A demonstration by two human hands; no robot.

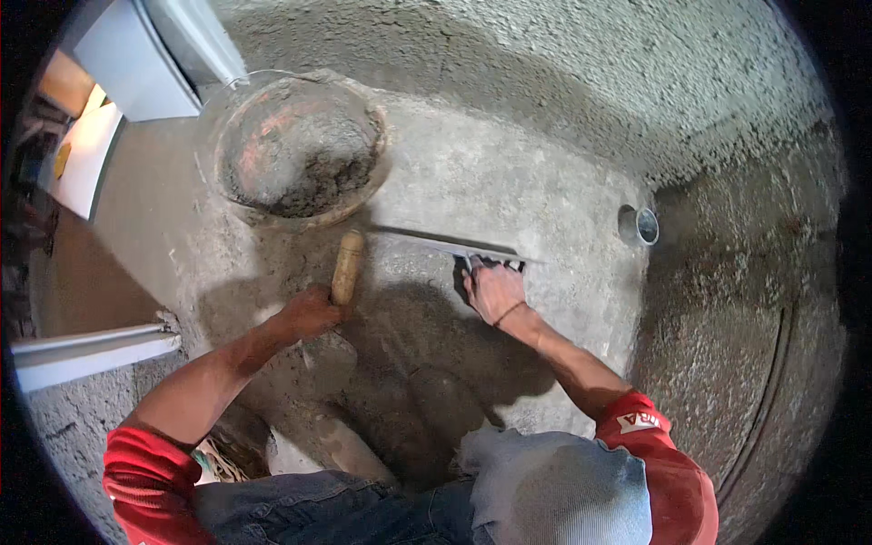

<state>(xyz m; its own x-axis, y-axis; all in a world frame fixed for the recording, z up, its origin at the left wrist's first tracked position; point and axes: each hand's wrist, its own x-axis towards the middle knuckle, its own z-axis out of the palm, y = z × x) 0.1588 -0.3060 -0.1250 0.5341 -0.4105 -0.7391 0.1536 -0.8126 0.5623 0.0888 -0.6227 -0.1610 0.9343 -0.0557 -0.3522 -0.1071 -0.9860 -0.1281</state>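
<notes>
My left hand [313, 313] is closed round the wooden handle [346, 265] of a trowel, whose end points up and away from me. A dull, mortar-smeared patch below that hand looks like its blade, but it blends into the floor. To the right, my right hand [496, 292] grips a long, flat finishing trowel [445, 243]. Its thin metal blade reaches left toward the bucket and lies close to the floor; whether it touches cannot be made out. Most of its handle is hidden under my fingers. Beyond my left hand stands a round bucket [222, 186] holding grey mortar [313, 173].
A short grey pipe [647, 227] sticks up near the right wall [727, 272]. Rough wet plaster covers the far wall [581, 82]. White frame pieces [100, 352] stand at the left beside a brown floor [136, 200]. My denim-covered knee [563, 490] rests low in front.
</notes>
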